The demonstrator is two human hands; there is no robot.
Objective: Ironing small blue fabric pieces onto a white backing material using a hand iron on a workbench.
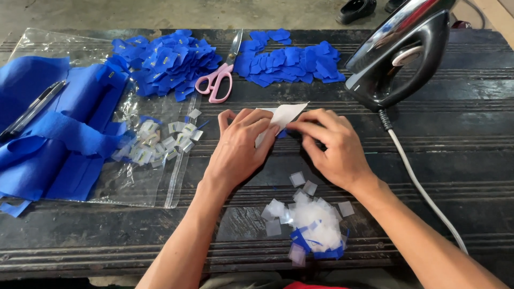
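Both hands meet mid-tabletop on a white paper piece: left hand curled, fingertips pressing it flat; right hand pinching its edge w/ thumb & forefinger, a blue scrap peeking under. Peeled translucent backing squares pile near the body, out of the way. Pink scissors lie btwn two heaps of blue fabric cutouts, within reach. Black iron stands upright at right, soleplate off the wood. Small tags sit on a clear plastic bag beside blue fabric strips.
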